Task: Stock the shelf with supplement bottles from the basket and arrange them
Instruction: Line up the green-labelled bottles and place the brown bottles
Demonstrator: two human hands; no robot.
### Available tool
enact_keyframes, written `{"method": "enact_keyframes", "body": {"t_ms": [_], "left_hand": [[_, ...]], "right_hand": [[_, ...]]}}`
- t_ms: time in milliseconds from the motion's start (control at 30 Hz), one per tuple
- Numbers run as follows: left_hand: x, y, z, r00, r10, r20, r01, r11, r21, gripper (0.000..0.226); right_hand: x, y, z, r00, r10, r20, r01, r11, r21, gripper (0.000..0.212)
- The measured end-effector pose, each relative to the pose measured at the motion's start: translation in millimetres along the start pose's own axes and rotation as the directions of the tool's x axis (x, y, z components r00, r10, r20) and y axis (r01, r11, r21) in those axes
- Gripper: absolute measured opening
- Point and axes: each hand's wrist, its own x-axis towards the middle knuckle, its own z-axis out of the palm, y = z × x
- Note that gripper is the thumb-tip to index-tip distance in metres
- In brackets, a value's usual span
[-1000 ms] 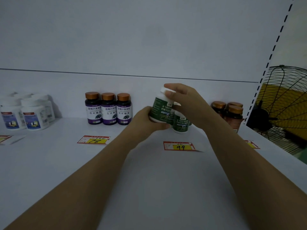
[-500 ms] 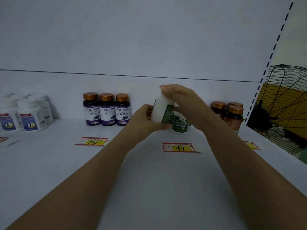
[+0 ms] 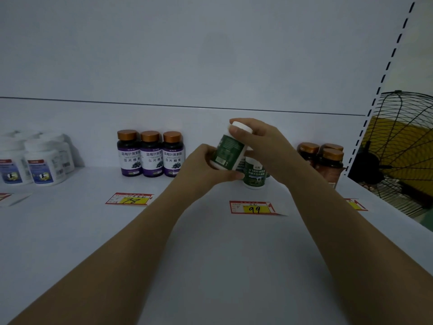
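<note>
Above the shelf point(image 3: 210, 254), right of centre and just behind the 99 price tag point(image 3: 254, 207), both hands carry one green-label bottle point(image 3: 228, 152) clear of the surface.

- Left hand point(image 3: 206, 167) cups the base, thumb curled underneath.
- Right hand point(image 3: 264, 146) pinches the white cap from above.
- The bottle is tilted, its cap leaning right. The back panel with the barcode faces the camera.
- Judgement: holding it at both ends lets the bottle spin on its long axis, so the front can be faced out before it goes down.
- A second green-label bottle point(image 3: 255, 174) stands upright just behind the held one, front label outward. The gap on its left looks like the likely spot.
- Each product sits behind its own tag, which explains the hold here:
  - the white bottles point(image 3: 44, 163) at far left;
  - three purple-label bottles point(image 3: 151, 153) in a row behind the 78 tag point(image 3: 130, 199);
  - the brown bottles point(image 3: 328, 158) at far right.
- The basket is not in view.

Change:
- A second ago the bottle's front label faced the camera.
- Half a second ago mostly bare white side showed.
- Now the back panel shows, so the bottle has made about half a turn in much the same spot, and it leans more.
- It is still off the shelf, and the other bottles are unmoved.
</note>
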Motion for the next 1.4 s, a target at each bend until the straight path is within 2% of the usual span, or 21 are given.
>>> {"method": "enact_keyframes", "body": {"t_ms": [133, 233, 400, 500, 600, 733, 833, 933, 1033, 1133, 1200, 1300, 1400], "left_hand": [[-1.1, 2.5, -1.5, 0.991, -0.023, 0.13, 0.036, 0.994, -0.1, 0.051], [-1.6, 1.7, -1.9, 0.993, -0.007, 0.118, 0.018, 0.995, -0.097, 0.049], [-0.6, 0.7, 1.2, 1.0, 0.022, -0.017, -0.022, 1.0, 0.012, 0.058], [-0.5, 1.9, -0.1, 0.999, -0.003, 0.043, 0.005, 0.999, -0.048, 0.055], [-0.9, 0.6, -0.4, 0.995, -0.002, 0.102, 0.005, 0.999, -0.037, 0.046], [2.0, -6.1, -0.7, 0.997, 0.006, 0.071, -0.006, 1.0, -0.007, 0.046], [6.0, -9.7, -4.1, 1.0, 0.027, 0.0, -0.027, 0.999, -0.039, 0.051], [8.5, -8.4, -6.8, 0.981, 0.137, -0.134, -0.146, 0.987, -0.065, 0.055], [12.3, -8.4, -10.5, 0.892, 0.317, -0.321, -0.321, 0.946, 0.043, 0.056], [12.5, -6.9, -15.9, 0.822, 0.369, -0.433, -0.385, 0.921, 0.053, 0.045], [11.3, -4.7, -18.1, 0.821, 0.357, -0.444, -0.391, 0.92, 0.017, 0.041], [12.8, -6.3, -19.6, 0.83, 0.384, -0.405, -0.395, 0.917, 0.059, 0.047], [9.8, -0.9, -22.9, 0.892, 0.35, -0.286, -0.355, 0.934, 0.035, 0.054]], "right_hand": [[1.4, 0.5, -9.4, 0.998, 0.056, 0.007, -0.057, 0.979, 0.194, 0.036], [2.1, 0.6, -10.7, 0.996, 0.059, 0.069, -0.076, 0.956, 0.283, 0.036], [0.3, -1.2, -6.4, 0.995, 0.042, 0.091, -0.052, 0.992, 0.114, 0.038], [0.6, 0.0, -8.9, 0.998, 0.044, 0.046, -0.049, 0.992, 0.12, 0.037], [0.4, 1.4, -10.3, 0.996, 0.059, 0.061, -0.067, 0.985, 0.158, 0.026], [-0.5, 1.3, -6.4, 0.995, 0.051, 0.084, -0.065, 0.984, 0.164, 0.026], [-2.4, -5.3, -3.2, 0.996, -0.026, 0.088, 0.027, 1.0, -0.013, 0.037], [-5.1, -15.4, 6.8, 0.977, -0.165, 0.136, 0.179, 0.978, -0.104, 0.043], [-6.7, -20.7, 18.7, 0.936, -0.318, 0.154, 0.339, 0.93, -0.139, 0.045], [-9.7, -21.2, 28.0, 0.883, -0.444, 0.15, 0.465, 0.872, -0.156, 0.043], [-11.1, -20.9, 31.6, 0.867, -0.48, 0.135, 0.497, 0.851, -0.168, 0.042], [-10.2, -20.2, 30.8, 0.877, -0.467, 0.11, 0.479, 0.864, -0.153, 0.041], [-8.6, -23.2, 22.5, 0.909, -0.416, 0.038, 0.418, 0.903, -0.102, 0.042]]}}
